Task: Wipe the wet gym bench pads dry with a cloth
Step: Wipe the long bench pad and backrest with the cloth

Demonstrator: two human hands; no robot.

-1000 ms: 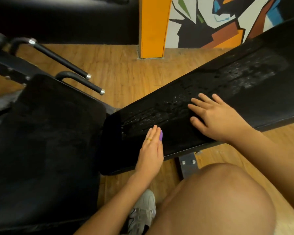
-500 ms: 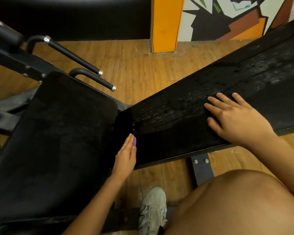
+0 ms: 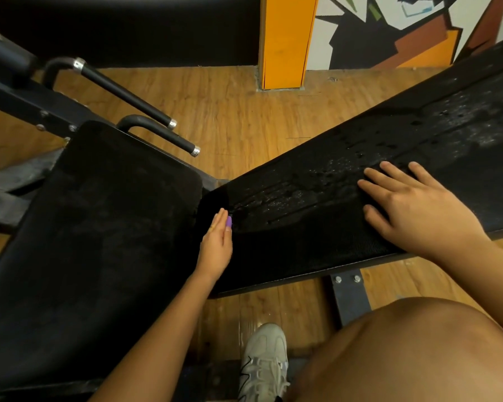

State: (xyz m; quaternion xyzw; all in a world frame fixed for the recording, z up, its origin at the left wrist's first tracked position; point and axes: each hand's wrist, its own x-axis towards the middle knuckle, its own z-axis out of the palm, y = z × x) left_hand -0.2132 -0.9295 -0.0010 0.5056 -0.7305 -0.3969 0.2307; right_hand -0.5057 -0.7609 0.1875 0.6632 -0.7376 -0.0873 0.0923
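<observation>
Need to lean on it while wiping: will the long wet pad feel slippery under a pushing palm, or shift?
Probably slick: droplets glisten on the long pad beside the right hand. It likely won't shift, since a bolted steel bracket carries it.

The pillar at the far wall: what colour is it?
The pillar is orange; the head view shows it best.

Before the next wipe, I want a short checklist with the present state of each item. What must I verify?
1. Cloth in a hand: cannot tell; no cloth shows, only a small purple bit at the left hand.
2. Right hand flat on the long pad: ok.
3. Long pad dry: not ok; droplets cover its middle.
4. Seat pad dry: cannot tell, too dark.
5. Left hand open, fingers straight: ok.
</observation>
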